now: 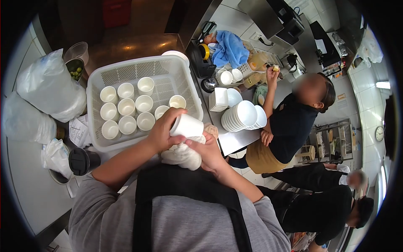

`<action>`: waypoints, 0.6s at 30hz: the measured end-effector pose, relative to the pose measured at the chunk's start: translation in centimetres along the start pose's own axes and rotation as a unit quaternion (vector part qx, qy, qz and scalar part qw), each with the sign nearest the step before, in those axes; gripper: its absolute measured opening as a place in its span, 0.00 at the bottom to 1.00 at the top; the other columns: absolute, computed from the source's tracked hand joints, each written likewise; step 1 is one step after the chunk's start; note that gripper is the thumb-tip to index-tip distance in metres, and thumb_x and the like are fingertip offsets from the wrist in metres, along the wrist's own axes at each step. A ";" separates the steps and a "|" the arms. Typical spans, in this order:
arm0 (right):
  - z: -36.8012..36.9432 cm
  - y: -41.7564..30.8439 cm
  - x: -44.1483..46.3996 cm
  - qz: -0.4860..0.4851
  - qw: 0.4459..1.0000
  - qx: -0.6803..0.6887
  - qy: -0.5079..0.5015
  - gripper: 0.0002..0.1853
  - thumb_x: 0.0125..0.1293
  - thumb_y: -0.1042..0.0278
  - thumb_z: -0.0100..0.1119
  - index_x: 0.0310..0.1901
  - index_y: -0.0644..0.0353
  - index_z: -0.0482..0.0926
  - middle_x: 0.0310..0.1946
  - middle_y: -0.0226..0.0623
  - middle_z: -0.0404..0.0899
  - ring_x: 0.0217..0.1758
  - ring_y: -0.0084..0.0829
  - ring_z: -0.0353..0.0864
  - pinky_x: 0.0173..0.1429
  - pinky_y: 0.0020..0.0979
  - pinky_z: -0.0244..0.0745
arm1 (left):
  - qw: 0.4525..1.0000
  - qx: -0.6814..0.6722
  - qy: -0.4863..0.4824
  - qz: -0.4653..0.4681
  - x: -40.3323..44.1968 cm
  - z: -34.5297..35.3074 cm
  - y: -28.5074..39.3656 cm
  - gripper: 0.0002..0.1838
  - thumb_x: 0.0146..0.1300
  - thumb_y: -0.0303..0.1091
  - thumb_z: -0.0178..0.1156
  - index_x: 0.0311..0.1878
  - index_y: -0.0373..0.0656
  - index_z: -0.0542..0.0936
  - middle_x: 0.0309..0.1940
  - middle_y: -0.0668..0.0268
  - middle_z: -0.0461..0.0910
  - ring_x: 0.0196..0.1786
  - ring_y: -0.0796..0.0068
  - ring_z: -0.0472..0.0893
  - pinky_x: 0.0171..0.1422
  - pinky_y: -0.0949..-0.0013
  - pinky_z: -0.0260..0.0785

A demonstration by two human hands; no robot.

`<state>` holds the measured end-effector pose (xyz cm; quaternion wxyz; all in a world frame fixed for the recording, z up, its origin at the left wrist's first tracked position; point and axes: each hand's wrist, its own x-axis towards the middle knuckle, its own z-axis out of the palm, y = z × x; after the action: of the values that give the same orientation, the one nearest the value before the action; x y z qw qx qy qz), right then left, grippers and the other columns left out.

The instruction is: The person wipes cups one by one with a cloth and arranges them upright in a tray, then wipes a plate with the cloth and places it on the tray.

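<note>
My left hand (161, 130) grips a white cup (188, 126), which is tilted on its side in front of my chest. Bunched at the cup's lower end is a cream cloth (181, 156), and my right hand (206, 152) presses it against the cup with thumb and fingers. Just beyond my hands sits a white plastic basket (94, 126) with mesh walls. Several white cups like the held one stand upright inside it in rows, among them a cup (127, 106) near the middle. My left forearm reaches across the basket's near edge.
Stacked white bowls (245, 115) and square dishes (219, 98) stand on the right counter, near a blue cloth (230, 48). A co-worker (289, 122) stands beyond; more people are at lower right. Plastic bags (50, 86) and a black-lidded cup (84, 161) are on the left.
</note>
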<state>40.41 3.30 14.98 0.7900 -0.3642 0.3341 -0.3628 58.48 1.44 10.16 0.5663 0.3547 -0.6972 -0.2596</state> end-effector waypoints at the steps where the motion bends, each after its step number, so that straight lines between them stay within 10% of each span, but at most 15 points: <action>1: -0.3 -0.2 0.0 0.017 1.000 0.014 -0.008 0.15 0.65 0.75 0.60 0.53 0.62 0.76 0.45 0.37 0.81 0.45 0.26 0.82 0.51 0.30 0.79 | 0.999 0.024 -0.003 0.036 -0.1 0.0 -0.6 0.40 0.53 0.61 0.63 0.60 0.42 0.67 0.50 0.53 0.73 0.52 0.52 0.75 0.55 0.60 0.68; 6: -2.2 -1.7 0.1 0.022 1.000 0.022 0.005 0.12 0.68 0.69 0.56 0.51 0.63 0.76 0.45 0.35 0.81 0.44 0.25 0.81 0.49 0.28 0.77 | 0.996 -0.012 -0.058 0.064 -0.1 0.3 -1.1 0.43 0.58 0.69 0.51 0.63 0.40 0.64 0.56 0.52 0.69 0.55 0.56 0.73 0.58 0.58 0.66; 8: -3.3 -2.6 0.3 -0.125 0.948 -0.293 -0.016 0.12 0.69 0.66 0.56 0.48 0.65 0.76 0.44 0.35 0.81 0.42 0.25 0.80 0.46 0.26 0.75 | 0.992 -0.065 -0.100 0.050 0.5 -0.1 0.1 0.47 0.60 0.73 0.45 0.65 0.38 0.62 0.60 0.52 0.66 0.57 0.60 0.71 0.60 0.58 0.64; 10: -2.7 -2.6 -0.5 -0.099 0.936 -0.337 -0.028 0.13 0.69 0.64 0.56 0.46 0.66 0.76 0.40 0.38 0.82 0.39 0.28 0.80 0.44 0.26 0.73 | 0.929 -0.278 -0.135 -0.203 0.9 -0.1 1.9 0.45 0.63 0.72 0.40 0.67 0.38 0.59 0.66 0.56 0.60 0.63 0.62 0.68 0.66 0.58 0.60; 13: -0.4 -2.2 -0.6 -0.277 0.768 -0.573 -0.070 0.10 0.66 0.65 0.58 0.39 0.66 0.78 0.33 0.46 0.80 0.37 0.43 0.80 0.43 0.34 0.74 | 0.909 -0.327 -0.184 -0.182 1.0 1.2 2.1 0.34 0.69 0.57 0.46 0.68 0.40 0.61 0.65 0.58 0.64 0.66 0.67 0.65 0.70 0.61 0.56; 18: -2.3 -2.2 1.7 -0.329 0.738 -0.589 -0.022 0.09 0.66 0.67 0.56 0.33 0.64 0.77 0.31 0.45 0.78 0.35 0.44 0.79 0.43 0.37 0.74 | 0.827 -0.407 -0.067 -0.383 -1.6 2.7 0.9 0.16 0.70 0.41 0.54 0.52 0.40 0.72 0.44 0.68 0.76 0.48 0.82 0.75 0.55 0.73 0.69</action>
<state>38.80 0.13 15.13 0.2561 -0.8520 0.3231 -0.3227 55.81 3.19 9.26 0.4665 0.3125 -0.3725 -0.7389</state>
